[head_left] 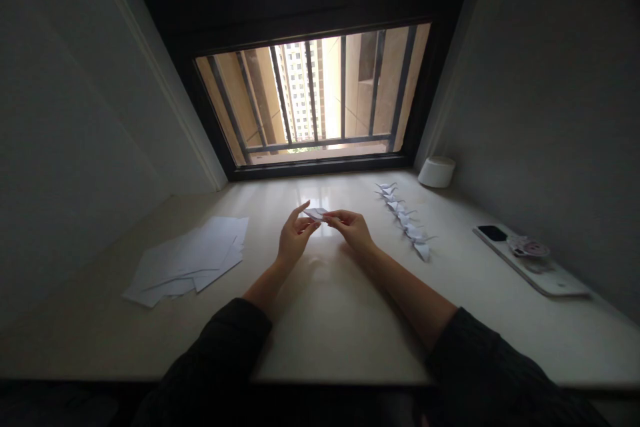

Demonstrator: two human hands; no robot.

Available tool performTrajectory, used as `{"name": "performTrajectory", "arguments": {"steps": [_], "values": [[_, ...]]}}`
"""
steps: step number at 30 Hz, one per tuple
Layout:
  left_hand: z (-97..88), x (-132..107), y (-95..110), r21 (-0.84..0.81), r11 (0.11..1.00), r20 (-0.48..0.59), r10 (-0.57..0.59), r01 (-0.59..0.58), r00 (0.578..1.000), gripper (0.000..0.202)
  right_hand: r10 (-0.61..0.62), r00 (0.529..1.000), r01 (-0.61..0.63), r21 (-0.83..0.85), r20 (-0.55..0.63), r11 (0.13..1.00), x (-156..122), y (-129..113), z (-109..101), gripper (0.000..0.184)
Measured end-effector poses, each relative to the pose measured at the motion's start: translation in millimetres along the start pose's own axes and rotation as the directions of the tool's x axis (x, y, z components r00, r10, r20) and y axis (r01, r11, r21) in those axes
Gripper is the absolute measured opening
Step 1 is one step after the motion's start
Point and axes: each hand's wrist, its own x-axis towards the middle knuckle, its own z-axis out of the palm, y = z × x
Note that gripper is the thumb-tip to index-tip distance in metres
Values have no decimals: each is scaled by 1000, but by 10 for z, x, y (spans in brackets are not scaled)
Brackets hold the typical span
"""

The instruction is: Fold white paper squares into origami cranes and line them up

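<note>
Nearest the camera, two dark knitted sleeves point(220, 353) came in from the bottom edge, and bare forearms reached forward over the pale glossy table point(325, 320). Beyond them the left hand point(294, 238) and the right hand point(354, 228) met near the middle of the table, raised a little above its surface. Between them sat a small folded piece of white paper point(316, 214), held just clear of the table top. The left hand pinched the paper's left end between thumb and fingers point(303, 206), with the index finger lifted and pointing up and away. The right hand's fingers point(334, 216) were closed on the paper's right end, the knuckles turned upward.

To the left of the hands, well apart from them, a loose pile of flat white paper sheets point(190, 259) lay fanned on the table. To the right, a row of small white folded paper cranes point(404, 219) ran in a line away from the person, each just beside the next. Further right, near the wall, lay a flat white slab-shaped device point(547, 275) with a dark patch at its far end and a small round object point(527, 247) resting on it. At the far right corner stood a short round white container point(437, 171). Behind everything, a dark-framed window with vertical bars point(310, 100) showed tall buildings outside.
</note>
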Motion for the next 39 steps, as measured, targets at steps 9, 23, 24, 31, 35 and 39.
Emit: {"name": "performTrajectory", "arguments": {"steps": [9, 23, 24, 31, 35, 39], "values": [[14, -9, 30, 23, 999, -33, 41, -40, 999, 25, 10, 1000, -12, 100, 18, 995, -17, -59, 29, 26], [7, -10, 48, 83, 985, -72, 155, -149, 985, 20, 29, 1000, -28, 129, -5, 991, -35, -110, 34, 25], [7, -9, 34, 85, 982, -75, 178, -171, 981, 20, 28, 999, -26, 133, -16, 991, -38, -110, 39, 25], [-7, 7, -26, 107, 966, -102, 246, -235, 964, 18, 50, 998, -43, 171, -38, 984, -21, -81, 30, 23], [7, -6, -26, 102, 966, -101, 246, -236, 964, 19, 32, 998, -22, 173, -57, 985, -12, -87, 31, 22], [8, -14, -13, 84, 968, -124, 245, -235, 962, 19, 27, 998, -14, 218, -58, 976, -21, -110, 49, 26]]}}
